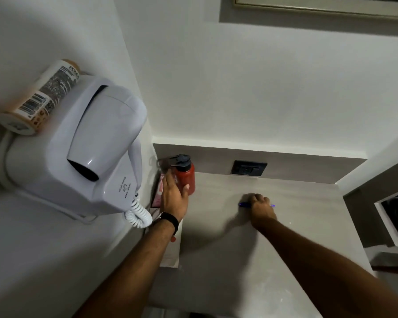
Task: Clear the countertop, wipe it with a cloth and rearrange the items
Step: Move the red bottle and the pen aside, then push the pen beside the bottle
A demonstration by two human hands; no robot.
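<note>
Red bottle (187,177) upright — back-left corner, blue pen (244,204) mid-countertop (227,260)

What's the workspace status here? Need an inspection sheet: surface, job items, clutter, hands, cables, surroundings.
Surface: grey countertop, mostly bare, faint pale smudges near the front edge.
Job items: red bottle with black cap, upright in the back left corner; blue pen lying flat mid-counter; pink packet against the left wall. No cloth seen.
Clutter: nothing seen.
Hands: left hand open, against the bottle's side, watch on the wrist; right hand closed over the pen.
Cables: white coiled cord hanging from the hair dryer; thin dark wire beneath it.
Surroundings: canister lying on top of the dryer; wall socket, nothing plugged in; mirror frame above.
</note>
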